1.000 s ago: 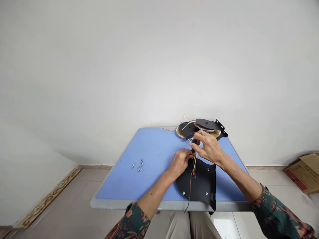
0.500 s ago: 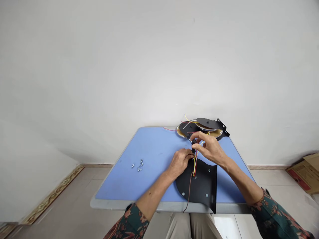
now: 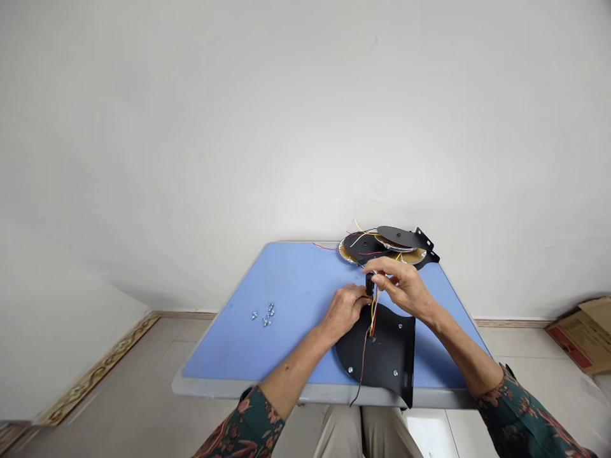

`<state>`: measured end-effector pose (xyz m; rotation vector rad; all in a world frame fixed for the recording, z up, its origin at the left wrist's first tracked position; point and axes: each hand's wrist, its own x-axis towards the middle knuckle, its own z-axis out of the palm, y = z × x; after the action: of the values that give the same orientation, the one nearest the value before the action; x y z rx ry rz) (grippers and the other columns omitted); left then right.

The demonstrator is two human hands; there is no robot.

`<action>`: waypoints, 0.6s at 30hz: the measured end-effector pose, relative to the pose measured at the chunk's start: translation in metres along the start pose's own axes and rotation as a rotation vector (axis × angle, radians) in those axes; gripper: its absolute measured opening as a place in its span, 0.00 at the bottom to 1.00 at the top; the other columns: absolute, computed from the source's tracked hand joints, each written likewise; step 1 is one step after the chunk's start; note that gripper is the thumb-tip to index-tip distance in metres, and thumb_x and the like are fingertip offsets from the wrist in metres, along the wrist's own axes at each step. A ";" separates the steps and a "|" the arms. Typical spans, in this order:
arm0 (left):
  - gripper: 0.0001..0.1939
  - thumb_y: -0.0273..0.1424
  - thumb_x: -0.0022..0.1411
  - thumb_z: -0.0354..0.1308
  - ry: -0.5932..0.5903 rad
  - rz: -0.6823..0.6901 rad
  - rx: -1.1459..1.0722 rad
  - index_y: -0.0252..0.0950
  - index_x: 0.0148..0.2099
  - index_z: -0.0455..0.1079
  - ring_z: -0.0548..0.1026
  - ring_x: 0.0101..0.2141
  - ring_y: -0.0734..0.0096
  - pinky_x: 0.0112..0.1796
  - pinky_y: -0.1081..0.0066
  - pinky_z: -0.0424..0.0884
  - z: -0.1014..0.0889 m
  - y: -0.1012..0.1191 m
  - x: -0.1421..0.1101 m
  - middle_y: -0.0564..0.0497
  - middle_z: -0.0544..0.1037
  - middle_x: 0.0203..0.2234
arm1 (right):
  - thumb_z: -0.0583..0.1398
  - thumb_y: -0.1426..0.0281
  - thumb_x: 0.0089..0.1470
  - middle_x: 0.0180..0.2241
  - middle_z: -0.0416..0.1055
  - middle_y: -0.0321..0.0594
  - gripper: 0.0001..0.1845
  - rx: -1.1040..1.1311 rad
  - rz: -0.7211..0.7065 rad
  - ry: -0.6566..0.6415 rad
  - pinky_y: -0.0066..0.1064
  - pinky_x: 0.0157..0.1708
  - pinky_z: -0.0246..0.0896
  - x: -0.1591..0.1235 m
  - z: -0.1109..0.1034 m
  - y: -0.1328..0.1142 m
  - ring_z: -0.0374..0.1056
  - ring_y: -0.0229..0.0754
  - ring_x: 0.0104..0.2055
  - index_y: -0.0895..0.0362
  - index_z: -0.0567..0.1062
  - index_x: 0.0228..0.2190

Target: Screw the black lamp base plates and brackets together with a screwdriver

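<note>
A black metal plate (image 3: 382,353) with a bent edge lies at the table's front, screws near its rim and a bundle of coloured wires (image 3: 373,318) rising from its middle. Over the plate's far edge stands a short black-handled screwdriver (image 3: 369,284), upright. My right hand (image 3: 403,285) has thumb and fingers about its handle, the forefinger loosely stretched over the top. At the screwdriver's lower end, the fingertips of my left hand (image 3: 344,310) are pinched together by the plate's edge; what lies between them is hidden.
Several loose screws (image 3: 268,314) lie on the left of the blue table (image 3: 286,273). Behind my right hand, more black plates (image 3: 400,237) are stacked, with loose wires. A wall rises behind the table. A cardboard box (image 3: 585,334) is on the floor at right.
The fingers of my right hand have shifted and loosened on the screwdriver handle, showing more of it. My left hand stays in place at the plate's edge.
</note>
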<state>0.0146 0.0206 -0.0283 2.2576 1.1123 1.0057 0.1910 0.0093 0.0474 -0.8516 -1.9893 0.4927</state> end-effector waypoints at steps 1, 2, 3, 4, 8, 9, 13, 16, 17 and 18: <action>0.10 0.22 0.65 0.54 -0.003 0.011 0.012 0.35 0.32 0.71 0.74 0.31 0.69 0.37 0.71 0.68 0.000 -0.001 0.000 0.51 0.77 0.28 | 0.57 0.62 0.65 0.39 0.78 0.42 0.12 -0.016 -0.022 -0.001 0.26 0.26 0.64 0.000 -0.001 0.001 0.71 0.36 0.31 0.55 0.77 0.41; 0.10 0.22 0.66 0.54 -0.007 0.021 0.019 0.35 0.32 0.71 0.74 0.31 0.69 0.37 0.71 0.68 0.001 -0.001 0.000 0.51 0.77 0.28 | 0.57 0.62 0.65 0.37 0.78 0.41 0.11 -0.046 -0.030 0.015 0.26 0.26 0.64 -0.001 -0.001 0.001 0.70 0.37 0.30 0.55 0.77 0.39; 0.10 0.22 0.66 0.53 -0.011 0.030 0.024 0.35 0.32 0.71 0.74 0.31 0.69 0.37 0.71 0.68 0.001 -0.002 0.000 0.51 0.77 0.28 | 0.59 0.62 0.64 0.34 0.78 0.41 0.11 -0.074 -0.020 0.040 0.27 0.26 0.63 -0.001 -0.001 0.001 0.70 0.37 0.30 0.55 0.77 0.37; 0.10 0.22 0.66 0.53 -0.016 0.036 0.026 0.35 0.32 0.72 0.74 0.31 0.69 0.37 0.71 0.69 0.001 -0.002 0.000 0.51 0.77 0.28 | 0.60 0.62 0.63 0.32 0.78 0.40 0.10 -0.088 0.006 0.063 0.27 0.25 0.63 -0.001 0.000 0.001 0.70 0.38 0.30 0.56 0.76 0.36; 0.11 0.21 0.66 0.52 -0.032 0.041 0.027 0.35 0.34 0.73 0.74 0.32 0.69 0.37 0.70 0.70 0.000 -0.002 0.001 0.50 0.77 0.28 | 0.58 0.61 0.64 0.35 0.78 0.41 0.12 0.053 0.081 0.030 0.25 0.23 0.63 -0.002 0.001 -0.003 0.71 0.37 0.29 0.56 0.74 0.42; 0.11 0.21 0.65 0.52 -0.037 0.038 0.027 0.35 0.34 0.73 0.75 0.32 0.68 0.38 0.70 0.70 0.000 -0.001 0.002 0.50 0.77 0.28 | 0.57 0.61 0.65 0.37 0.79 0.42 0.13 0.084 0.068 0.008 0.25 0.23 0.64 -0.002 -0.001 -0.003 0.71 0.36 0.29 0.55 0.75 0.44; 0.10 0.21 0.65 0.53 -0.051 0.022 0.018 0.36 0.35 0.74 0.76 0.34 0.67 0.40 0.69 0.71 -0.002 0.002 0.002 0.50 0.78 0.30 | 0.57 0.62 0.65 0.33 0.79 0.40 0.13 -0.010 -0.001 0.037 0.27 0.25 0.64 -0.001 -0.005 -0.001 0.68 0.35 0.25 0.56 0.78 0.38; 0.07 0.22 0.64 0.56 -0.031 -0.022 -0.012 0.36 0.36 0.74 0.76 0.34 0.67 0.40 0.69 0.71 -0.003 0.004 0.002 0.51 0.79 0.31 | 0.59 0.62 0.63 0.30 0.77 0.40 0.11 -0.110 0.006 0.119 0.28 0.26 0.64 -0.002 -0.002 0.000 0.69 0.37 0.28 0.56 0.76 0.35; 0.06 0.22 0.63 0.57 -0.025 -0.041 -0.033 0.36 0.36 0.74 0.76 0.34 0.67 0.39 0.70 0.71 -0.003 0.004 0.001 0.51 0.79 0.31 | 0.60 0.62 0.62 0.30 0.76 0.40 0.11 -0.130 0.016 0.135 0.28 0.26 0.64 -0.002 0.000 0.000 0.69 0.38 0.28 0.56 0.75 0.34; 0.06 0.23 0.63 0.57 -0.021 -0.056 -0.056 0.36 0.36 0.74 0.76 0.34 0.68 0.39 0.70 0.71 -0.003 0.005 0.001 0.52 0.79 0.31 | 0.61 0.61 0.61 0.30 0.76 0.40 0.11 -0.140 0.028 0.141 0.28 0.25 0.63 -0.002 0.001 -0.001 0.69 0.38 0.28 0.56 0.74 0.33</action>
<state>0.0150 0.0191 -0.0228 2.1752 1.1185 0.9769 0.1906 0.0072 0.0458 -0.9742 -1.9004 0.3030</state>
